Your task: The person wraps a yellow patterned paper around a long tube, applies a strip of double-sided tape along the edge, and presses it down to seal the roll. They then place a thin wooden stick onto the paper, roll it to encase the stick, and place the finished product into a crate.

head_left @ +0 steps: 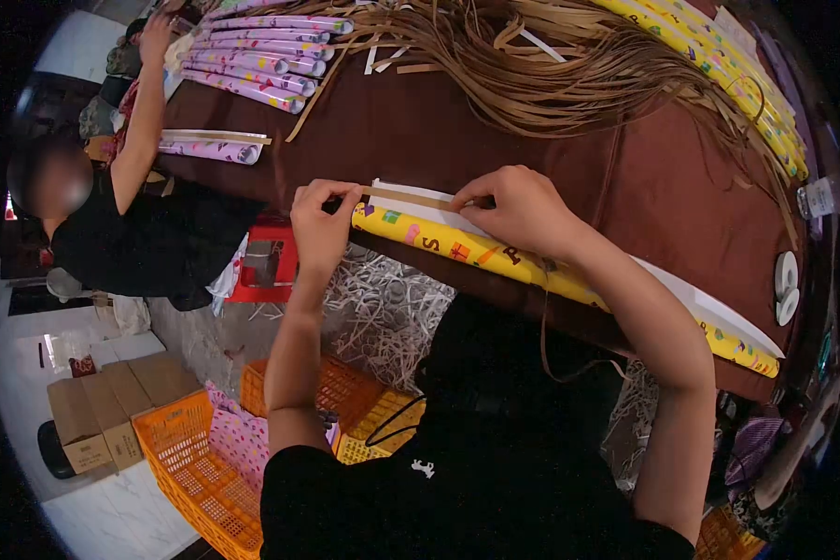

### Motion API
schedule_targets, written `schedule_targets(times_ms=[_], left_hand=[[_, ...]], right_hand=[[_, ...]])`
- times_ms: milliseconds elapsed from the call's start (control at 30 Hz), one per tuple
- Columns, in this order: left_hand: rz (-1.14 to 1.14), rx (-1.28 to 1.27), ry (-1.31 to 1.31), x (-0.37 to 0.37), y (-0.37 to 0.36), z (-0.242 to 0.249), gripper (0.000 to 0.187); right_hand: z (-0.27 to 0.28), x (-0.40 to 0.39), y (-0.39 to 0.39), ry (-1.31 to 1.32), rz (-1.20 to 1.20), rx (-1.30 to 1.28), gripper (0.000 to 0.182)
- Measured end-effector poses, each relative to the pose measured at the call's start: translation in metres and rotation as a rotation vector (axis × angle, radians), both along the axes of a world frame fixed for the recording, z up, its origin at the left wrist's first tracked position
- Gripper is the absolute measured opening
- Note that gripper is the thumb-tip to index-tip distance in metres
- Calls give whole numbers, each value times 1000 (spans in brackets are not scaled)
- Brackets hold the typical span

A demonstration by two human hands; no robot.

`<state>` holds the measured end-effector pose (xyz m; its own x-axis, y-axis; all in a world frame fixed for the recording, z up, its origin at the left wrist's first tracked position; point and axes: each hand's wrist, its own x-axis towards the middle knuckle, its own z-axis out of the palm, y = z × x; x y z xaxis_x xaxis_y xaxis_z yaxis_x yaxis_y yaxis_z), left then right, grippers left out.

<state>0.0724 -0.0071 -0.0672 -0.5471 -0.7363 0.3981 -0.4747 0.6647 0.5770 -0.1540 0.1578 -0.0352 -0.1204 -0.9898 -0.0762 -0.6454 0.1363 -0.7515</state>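
Note:
A yellow patterned paper roll (467, 250) lies along the near edge of the brown-covered table (364, 121), its white inner flap (719, 303) showing on the far side. Across the flap's left part runs a narrow brown strip (411, 196). My left hand (324, 224) pinches the strip's left end, at the roll's left end. Farther right, my right hand (518, 213) pinches the same strip between thumb and fingers, resting close over the roll. The strip's loose tail (546, 336) hangs below the table edge.
Pink rolls (252, 70) lie at the back left, one pink roll (210, 147) nearer. Brown strips (532, 84) heap at the back. More yellow rolls (747, 89) and white tape rolls (787, 289) are right. A co-worker (121, 224) sits left; orange crates (191, 467) stand below.

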Motion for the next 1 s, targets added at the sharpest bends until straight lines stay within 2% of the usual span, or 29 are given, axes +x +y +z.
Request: schedule_targets(times_ms=[533, 633, 700, 800, 833, 867, 933, 1000], left_hand=[[-14, -59, -6, 0, -1, -3, 4], [0, -82, -39, 0, 0, -3, 10], [128, 148, 49, 3, -7, -5, 16], [120, 260, 104, 12, -12, 5, 18], [132, 115, 135, 11, -10, 7, 15], [129, 116, 132, 11, -3, 8, 15], [-90, -237, 132, -9, 42, 34, 15], [-311, -292, -66, -17, 67, 26, 16]], right_hand=[[1, 1, -1, 3, -21, 44, 26], [1, 1, 0, 3, -13, 30, 26], [2, 1, 0, 15, -3, 30, 26], [1, 1, 0, 7, -12, 17, 22], [2, 1, 0, 6, -14, 16, 22], [2, 1, 0, 6, -15, 14, 22], [0, 2, 1, 3, -19, 18, 22], [-2, 1, -1, 15, -17, 19, 25]])
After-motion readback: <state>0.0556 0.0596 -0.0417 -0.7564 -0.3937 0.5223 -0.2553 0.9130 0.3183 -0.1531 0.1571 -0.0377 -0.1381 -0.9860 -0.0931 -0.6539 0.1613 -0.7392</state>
